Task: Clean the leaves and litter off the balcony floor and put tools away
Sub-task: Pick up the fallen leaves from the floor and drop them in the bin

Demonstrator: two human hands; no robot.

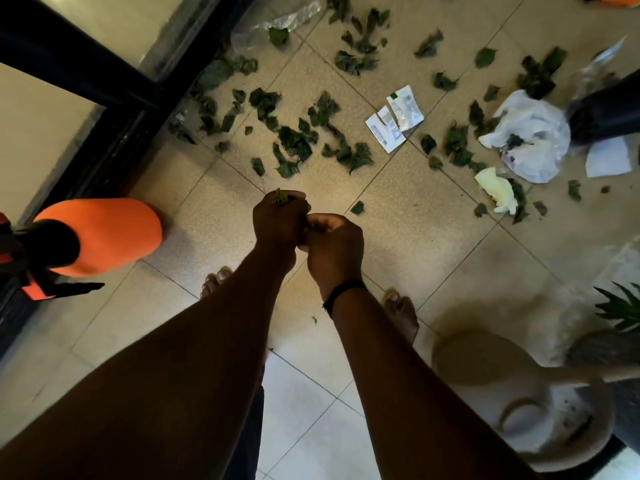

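Several dark green leaves lie scattered over the beige tiled floor ahead of me. My left hand grips a small bunch of leaves that pokes out of the top of the fist. My right hand, with a black band on the wrist, is curled and touches the left hand; whether it holds anything is hidden. Litter lies further out: torn white packets, a crumpled white plastic bag, a pale yellow scrap, a white paper and clear plastic film.
An orange spray bottle with a black top stands at the left beside a dark door frame. At the right are a beige dustpan, a brush, a green plant and a dark pot. My bare feet stand below my hands.
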